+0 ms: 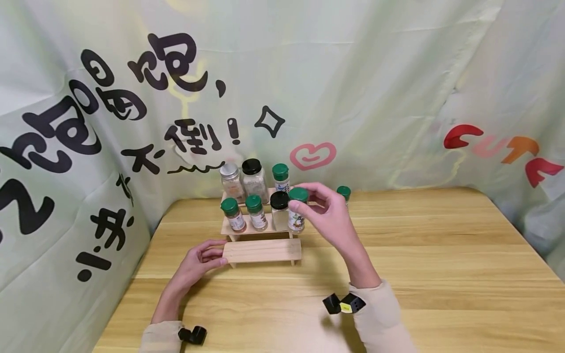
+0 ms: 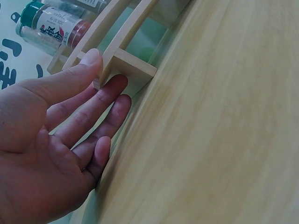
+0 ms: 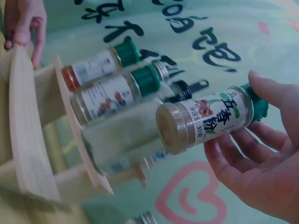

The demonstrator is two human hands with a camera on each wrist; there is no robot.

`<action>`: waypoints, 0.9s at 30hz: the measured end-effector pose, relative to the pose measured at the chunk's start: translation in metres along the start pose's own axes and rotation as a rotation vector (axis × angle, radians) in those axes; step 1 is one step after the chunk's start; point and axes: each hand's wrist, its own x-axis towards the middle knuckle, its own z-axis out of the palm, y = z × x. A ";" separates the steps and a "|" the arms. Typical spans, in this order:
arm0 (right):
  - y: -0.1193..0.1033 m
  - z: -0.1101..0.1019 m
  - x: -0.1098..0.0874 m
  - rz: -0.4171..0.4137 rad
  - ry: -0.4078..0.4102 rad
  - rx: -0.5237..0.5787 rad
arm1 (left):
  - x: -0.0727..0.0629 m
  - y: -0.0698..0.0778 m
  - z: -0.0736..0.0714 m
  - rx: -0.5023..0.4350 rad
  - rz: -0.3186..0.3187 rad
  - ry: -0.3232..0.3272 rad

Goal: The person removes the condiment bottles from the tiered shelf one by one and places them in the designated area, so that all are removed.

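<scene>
My right hand (image 1: pixel 333 218) grips a spice jar (image 3: pixel 205 120) near its green cap, thumb on one side and fingers on the other. The jar holds brownish powder and has a white label; in the right wrist view its base is apart from the rack. At the left end of the tiered wooden spice rack (image 1: pixel 262 251), my left hand (image 1: pixel 198 262) pinches the lowest step between thumb and fingers. The middle step carries two green-capped jars (image 1: pixel 256 213) and a black-capped jar (image 1: pixel 280 211). That lowest step bears no jars.
On the top step stand a silver-lidded jar (image 1: pixel 232 183), a larger black-lidded jar (image 1: pixel 254 181) and a green-capped jar (image 1: pixel 281 177). Another green-capped jar (image 1: pixel 344 192) shows behind my right hand. A printed curtain (image 1: pixel 388 98) hangs behind the wooden table (image 1: pixel 441 255).
</scene>
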 end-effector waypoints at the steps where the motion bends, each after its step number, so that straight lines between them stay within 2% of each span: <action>1: 0.001 -0.004 0.000 0.008 0.009 0.003 | 0.000 0.000 0.000 -0.001 0.000 0.001; 6: 0.004 -0.021 0.002 0.035 0.056 0.006 | 0.001 -0.001 0.000 0.002 -0.005 0.003; 11: 0.008 -0.036 0.003 0.057 0.100 -0.037 | 0.001 -0.001 -0.001 0.013 -0.004 0.007; 20: 0.016 -0.052 0.003 0.067 0.148 -0.071 | 0.001 0.000 0.000 0.011 -0.002 0.011; 27: 0.021 -0.063 0.002 0.074 0.183 -0.098 | 0.000 0.001 -0.001 0.011 0.049 -0.010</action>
